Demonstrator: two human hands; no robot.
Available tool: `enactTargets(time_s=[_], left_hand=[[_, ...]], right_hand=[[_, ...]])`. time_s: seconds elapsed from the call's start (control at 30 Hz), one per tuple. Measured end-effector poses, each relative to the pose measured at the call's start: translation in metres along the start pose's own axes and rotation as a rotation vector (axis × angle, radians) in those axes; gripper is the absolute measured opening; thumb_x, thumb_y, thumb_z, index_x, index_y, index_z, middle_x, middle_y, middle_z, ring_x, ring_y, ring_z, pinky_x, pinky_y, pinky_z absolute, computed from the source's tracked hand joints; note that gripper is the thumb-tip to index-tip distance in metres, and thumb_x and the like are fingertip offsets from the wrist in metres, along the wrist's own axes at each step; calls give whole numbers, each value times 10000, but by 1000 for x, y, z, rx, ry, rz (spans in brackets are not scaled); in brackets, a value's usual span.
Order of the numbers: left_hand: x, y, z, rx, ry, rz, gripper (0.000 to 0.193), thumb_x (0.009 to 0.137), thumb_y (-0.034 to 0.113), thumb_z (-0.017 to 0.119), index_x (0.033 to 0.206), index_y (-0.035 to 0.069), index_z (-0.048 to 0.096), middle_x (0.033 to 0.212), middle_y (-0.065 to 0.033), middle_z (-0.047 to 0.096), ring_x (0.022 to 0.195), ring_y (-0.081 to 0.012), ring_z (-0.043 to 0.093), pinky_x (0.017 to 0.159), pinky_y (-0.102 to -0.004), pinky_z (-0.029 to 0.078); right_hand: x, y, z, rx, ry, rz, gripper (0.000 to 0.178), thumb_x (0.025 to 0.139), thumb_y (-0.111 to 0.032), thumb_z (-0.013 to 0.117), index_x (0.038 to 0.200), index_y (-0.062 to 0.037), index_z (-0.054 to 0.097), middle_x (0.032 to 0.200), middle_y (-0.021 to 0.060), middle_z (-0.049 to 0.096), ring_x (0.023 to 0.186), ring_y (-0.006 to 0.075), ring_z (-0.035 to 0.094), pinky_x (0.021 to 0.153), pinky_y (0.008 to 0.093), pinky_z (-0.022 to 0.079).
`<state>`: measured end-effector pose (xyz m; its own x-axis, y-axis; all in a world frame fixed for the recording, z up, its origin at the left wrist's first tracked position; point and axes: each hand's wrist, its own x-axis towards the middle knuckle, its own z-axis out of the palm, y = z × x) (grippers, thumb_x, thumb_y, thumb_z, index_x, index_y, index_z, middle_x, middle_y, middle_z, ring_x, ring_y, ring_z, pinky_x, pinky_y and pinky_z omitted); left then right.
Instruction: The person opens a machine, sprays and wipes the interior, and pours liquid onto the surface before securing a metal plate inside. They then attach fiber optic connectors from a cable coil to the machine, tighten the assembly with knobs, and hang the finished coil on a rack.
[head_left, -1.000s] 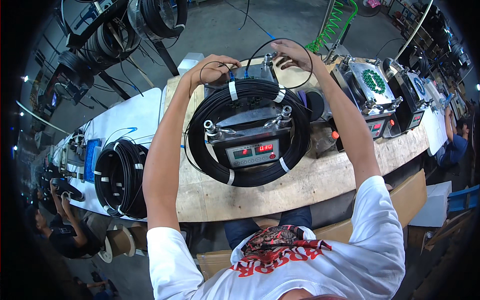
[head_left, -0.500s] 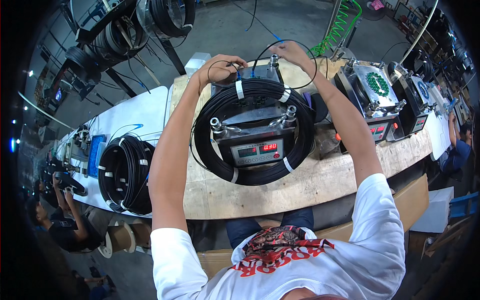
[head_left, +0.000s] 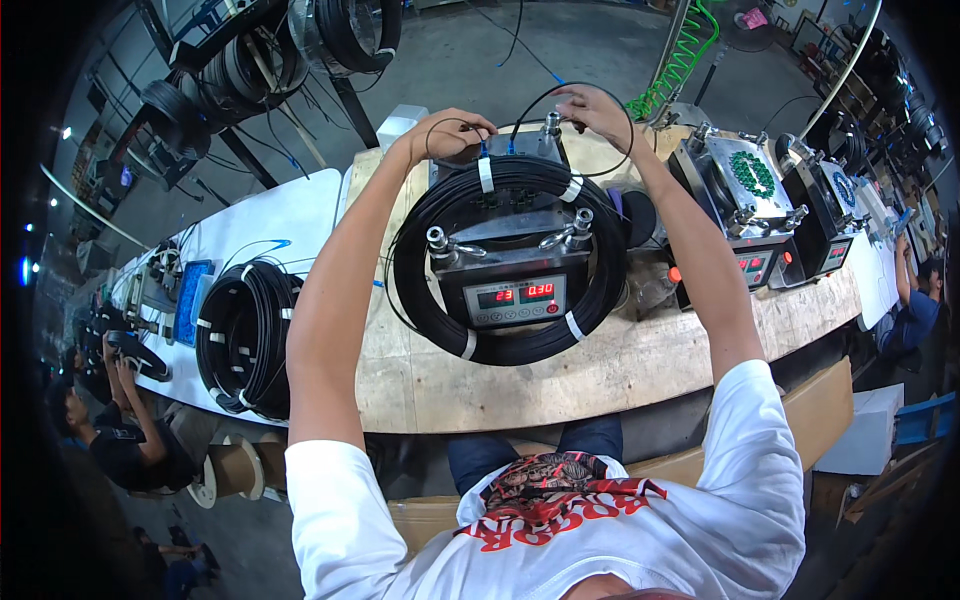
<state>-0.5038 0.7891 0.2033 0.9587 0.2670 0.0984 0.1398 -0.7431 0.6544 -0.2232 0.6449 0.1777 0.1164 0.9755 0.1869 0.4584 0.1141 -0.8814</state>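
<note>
A large coil of black cable (head_left: 430,325), bound with white ties, leans around a metal-topped machine (head_left: 450,270) with a lit red readout. Beyond the coil's top edge, my left hand (head_left: 450,137) bends over, its fingertips pinched on a thin black cable (head_left: 428,128) just above a blue connector (head_left: 484,149). A second blue connector (head_left: 511,146) is beside it, its cable arching up toward my right hand (head_left: 597,112). That hand's fingers are curled near a metal knob (head_left: 552,122); what lies between them is too small to make out.
To the right stand two similar machines, the closer with a ring of green parts (head_left: 752,174) on top. Another black cable coil (head_left: 245,335) is on the white table (head_left: 290,215) at left. A green spiral hose (head_left: 680,65) hangs behind. Other people work at both sides.
My right hand has shifted slightly right, and its fingers curl more by the metal knob. My left hand stays near the connectors. The machine's red readout has changed.
</note>
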Motion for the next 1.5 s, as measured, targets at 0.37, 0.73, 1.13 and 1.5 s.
enactTargets(time_s=[0.37,0.73,1.13,1.5], left_hand=[[31,-9,-21,100,-54,-749,327,856,354,713,885,29,740,714,-94,659,695,-209,643,628,-420,528],[-46,-60,-15,-780,624,-705,273,946,209,665,1123,15,592,953,-153,667,858,-291,695,657,-411,599],[-37,-65,32,-1285,901,-577,171,923,271,721,875,124,647,869,8,689,800,-131,658,705,-352,484],[-59,-20,23,-1030,877,-577,187,963,203,653,1092,68,669,1035,-48,716,918,-163,666,751,-376,494]], right_hand=[[-141,-76,77,-480,582,-131,226,932,-25,525,1106,-38,669,935,183,648,849,317,634,793,388,488],[-165,-116,104,-415,733,-41,238,942,-109,538,1109,-17,681,732,122,648,636,229,615,646,363,466],[-149,-74,116,-691,1185,-308,148,920,-107,618,1032,-59,702,743,46,619,701,233,558,737,369,377],[-169,-73,132,-512,1167,-298,194,973,-81,552,1110,-29,678,799,83,660,744,219,585,794,352,385]])
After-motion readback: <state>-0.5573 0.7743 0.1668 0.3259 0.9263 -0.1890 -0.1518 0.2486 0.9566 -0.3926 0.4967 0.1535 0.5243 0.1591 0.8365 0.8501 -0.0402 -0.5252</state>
